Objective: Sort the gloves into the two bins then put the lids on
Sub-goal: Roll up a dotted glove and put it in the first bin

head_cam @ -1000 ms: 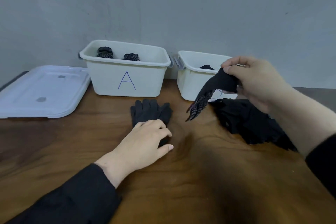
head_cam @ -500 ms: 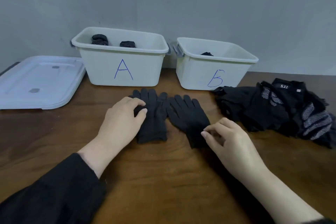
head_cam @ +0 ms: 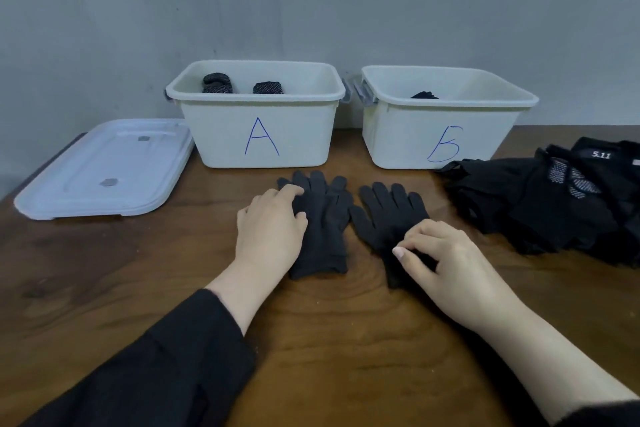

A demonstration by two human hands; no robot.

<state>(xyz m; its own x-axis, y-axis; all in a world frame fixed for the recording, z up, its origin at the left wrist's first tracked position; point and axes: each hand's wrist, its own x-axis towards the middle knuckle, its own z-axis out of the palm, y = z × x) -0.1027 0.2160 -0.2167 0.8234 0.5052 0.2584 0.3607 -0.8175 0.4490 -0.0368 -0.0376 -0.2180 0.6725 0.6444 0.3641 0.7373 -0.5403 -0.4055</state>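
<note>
Gloves: two plain black ones lie flat on the worktop [head_cam: 104,288] before bin A [head_cam: 258,135] and bin B [head_cam: 440,135]. Left hand [head_cam: 270,229] rests with relaxed fingers on the left glove [head_cam: 322,229]. Right hand [head_cam: 446,263] pinches the right glove [head_cam: 384,215] at its cuff. Glove pile [head_cam: 554,204] sits right; lids [head_cam: 100,170] left.

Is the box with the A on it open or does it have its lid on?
Open. Bin A has no lid; rolled gloves show inside.
</note>
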